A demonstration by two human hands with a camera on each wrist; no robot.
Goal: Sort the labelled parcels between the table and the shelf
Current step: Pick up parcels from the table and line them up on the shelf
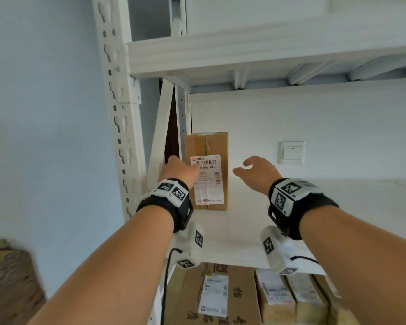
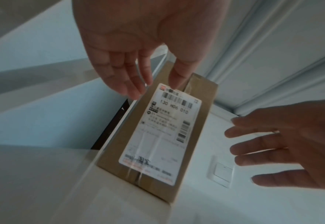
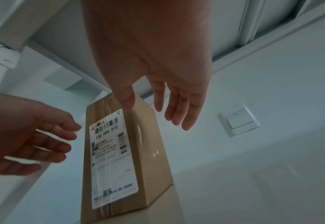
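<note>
Cardboard parcel [image 1: 206, 171] standing upright on the white shelf [image 1: 244, 231]

Your left hand [image 1: 179, 171] is hovering at its nine o'clock, your right hand [image 1: 259, 172] at three o'clock; both grips are spread apart, holding nothing.

Head view: even, soft daylight is recorded with a cool bluish cast; no source is shown. Straight lines of the shelf [image 1: 244, 231] frame are bent by wide-angle distortion toward the edges. The lower left corner is smeared by blur. Faint shadows are cast beneath the upper board.

Wrist views: exposure is dimmer and greyer. Motion blur is seen on the fingers [image 2: 131, 84] and on the label [image 2: 161, 133], where only large print is legible. Glare streaks are seen on the parcel [image 3: 148, 151] tape.
</note>
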